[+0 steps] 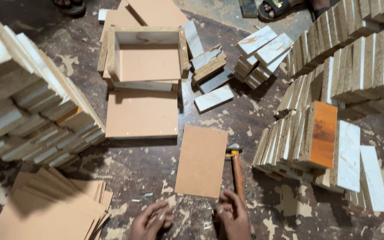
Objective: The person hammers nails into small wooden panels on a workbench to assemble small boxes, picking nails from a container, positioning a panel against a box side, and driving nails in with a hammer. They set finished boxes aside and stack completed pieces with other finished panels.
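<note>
Big stacks first: a tall pile of white-faced board pieces (32, 111) on the left & more rows of the same kind (347, 66) on the right, w/ one orange-faced piece (323, 133) at the front. None of these look joined yet, so lots is left. In the middle top sits an open box frame (146, 55), sides up & a tan bottom on it, so that one looks done or nearly done. It rests on a flat tan panel (141, 113). Bottom left is a fanned heap of thin tan sheets (50, 206), not used yet. One thin tan sheet (202, 160) lies alone on the floor, just above the hands, flat, w/ nothing under it. Beside it, touching its right edge, lies a hammer (237, 171) w/ a wood handle; no hand holds it. A few small nails (148, 194) lie near the sheet. The left hand (151, 221) has fingers curled close together. The right hand (233, 215) has fingers bent in, tips near each other. Maybe each pinches a nail, but can't tell; too small & blurry.
</note>
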Demonstrator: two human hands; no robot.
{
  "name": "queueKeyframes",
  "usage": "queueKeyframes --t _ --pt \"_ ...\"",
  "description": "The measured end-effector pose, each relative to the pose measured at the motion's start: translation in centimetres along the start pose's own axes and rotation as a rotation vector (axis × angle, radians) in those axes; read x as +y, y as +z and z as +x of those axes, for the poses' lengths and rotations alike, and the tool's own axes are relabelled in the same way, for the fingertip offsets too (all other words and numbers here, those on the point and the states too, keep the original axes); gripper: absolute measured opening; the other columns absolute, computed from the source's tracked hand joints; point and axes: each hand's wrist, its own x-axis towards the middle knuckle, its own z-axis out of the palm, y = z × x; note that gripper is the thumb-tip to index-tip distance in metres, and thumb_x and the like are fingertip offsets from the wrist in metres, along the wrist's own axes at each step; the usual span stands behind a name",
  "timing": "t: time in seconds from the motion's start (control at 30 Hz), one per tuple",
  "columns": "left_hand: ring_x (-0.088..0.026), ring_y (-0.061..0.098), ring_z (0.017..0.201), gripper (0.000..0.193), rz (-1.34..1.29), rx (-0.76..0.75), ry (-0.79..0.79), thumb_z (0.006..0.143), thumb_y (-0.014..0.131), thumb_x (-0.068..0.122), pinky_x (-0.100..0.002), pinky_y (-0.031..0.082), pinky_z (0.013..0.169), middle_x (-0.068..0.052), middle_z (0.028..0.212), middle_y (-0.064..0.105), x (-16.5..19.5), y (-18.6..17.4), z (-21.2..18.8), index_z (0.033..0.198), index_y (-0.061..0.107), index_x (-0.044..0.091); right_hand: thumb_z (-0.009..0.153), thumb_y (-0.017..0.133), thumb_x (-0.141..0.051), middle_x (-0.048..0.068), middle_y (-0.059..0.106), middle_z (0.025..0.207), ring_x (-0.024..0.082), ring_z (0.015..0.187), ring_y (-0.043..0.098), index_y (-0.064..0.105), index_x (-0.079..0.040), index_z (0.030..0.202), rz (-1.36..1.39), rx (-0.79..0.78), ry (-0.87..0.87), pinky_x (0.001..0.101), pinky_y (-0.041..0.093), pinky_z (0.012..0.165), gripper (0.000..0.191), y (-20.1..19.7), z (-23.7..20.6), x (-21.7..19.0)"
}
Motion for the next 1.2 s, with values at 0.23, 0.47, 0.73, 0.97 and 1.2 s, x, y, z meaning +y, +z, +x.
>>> queueKeyframes --t 0.23,0.47,0.73,0.97,1.2 --pt "-0.027 0.080 0.101 0.040 0.419 0.030 -0.262 0.097 0.057 0.015 -0.037 0.064 0.086 -0.023 0.120 0.077 8.8 -0.2 1.3 0.132 0.062 -0.003 0.087 0.075 -0.015 0.022 0.076 0.095 0.022 0.083 0.076 0.066 0.010 0.125 -0.007 -0.339 0.156 0.0347 0.065 0.079 0.046 -1.7 1.2 -6.8" --pt "-0.027 0.079 0.106 0.043 0.378 0.094 0.201 0.099 0.056 0.021 -0.037 0.062 0.092 -0.022 0.122 0.077 24.2 0.7 -3.4 0.135 0.063 -0.001 0.084 0.072 -0.039 0.015 0.074 0.114 0.025 0.102 0.076 0.055 -0.004 0.140 0.038 -0.791 0.128 0.0396 0.063 0.087 0.068 -3.6 6.3 -24.7" --pt "-0.032 0.029 0.154 0.068 0.518 -0.123 0.658 0.105 0.044 0.029 -0.045 0.029 0.122 -0.018 0.169 0.026 37.3 21.0 -9.4 0.163 0.020 0.003 0.091 0.046 -0.073 0.018 0.020 0.172 0.033 0.155 0.027 0.019 -0.009 0.165 -0.135 -0.716 -0.326 0.0496 0.032 0.119 0.102 3.5 -2.2 -44.0" --pt "-0.032 0.013 0.160 0.065 0.535 -0.092 0.572 0.107 0.024 0.038 -0.047 0.013 0.125 -0.014 0.173 0.013 41.9 33.8 -17.9 0.164 0.015 0.009 0.101 0.034 -0.062 0.013 0.016 0.174 0.030 0.161 0.014 0.016 -0.008 0.163 0.351 -0.344 -0.144 0.0439 0.012 0.128 0.084 0.2 -8.8 -54.4" --pt "-0.032 0.022 0.158 0.066 0.765 -0.041 0.523 0.105 0.020 0.048 -0.048 0.010 0.123 -0.012 0.170 0.026 53.8 39.4 -22.4 0.160 0.027 0.010 0.102 0.036 -0.047 0.006 0.019 0.172 0.026 0.159 0.019 0.019 -0.010 0.162 0.680 -0.460 -0.056 0.0427 0.016 0.128 0.072 -1.7 -14.4 -67.2"
